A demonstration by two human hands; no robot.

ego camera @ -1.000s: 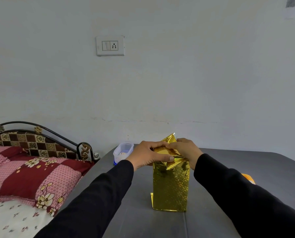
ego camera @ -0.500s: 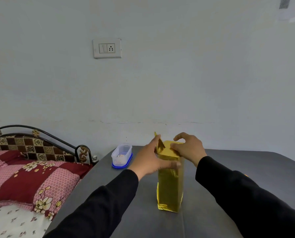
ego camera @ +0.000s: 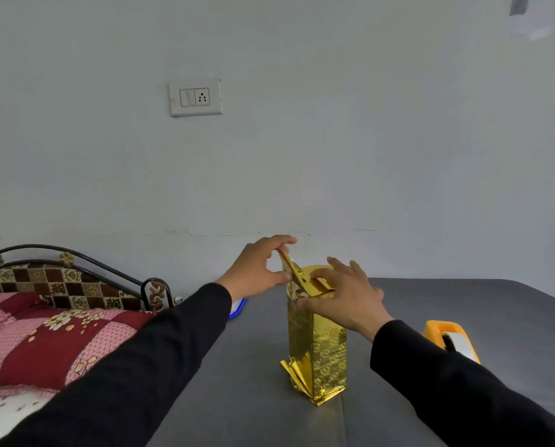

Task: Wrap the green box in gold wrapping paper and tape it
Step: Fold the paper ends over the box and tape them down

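Note:
The box stands upright on the grey table (ego camera: 463, 304), fully covered in shiny gold wrapping paper (ego camera: 318, 350); no green shows. Folded paper sticks out at its lower left corner. My left hand (ego camera: 256, 272) pinches a raised triangular flap of gold paper (ego camera: 293, 269) at the top left between thumb and fingers. My right hand (ego camera: 343, 298) lies over the top right of the box, fingers spread and pressing the folded paper down, thumb against the front face.
An orange tape dispenser (ego camera: 450, 340) sits on the table to the right, partly behind my right sleeve. A plastic container with a blue lid (ego camera: 239, 309) peeks out behind my left forearm. A bed with a patterned quilt (ego camera: 43, 333) stands to the left.
The box has turned so a narrower face and the bottom fold point toward me. My left hand rose from the box's side to pinch the top flap; my right hand spread flat over the top.

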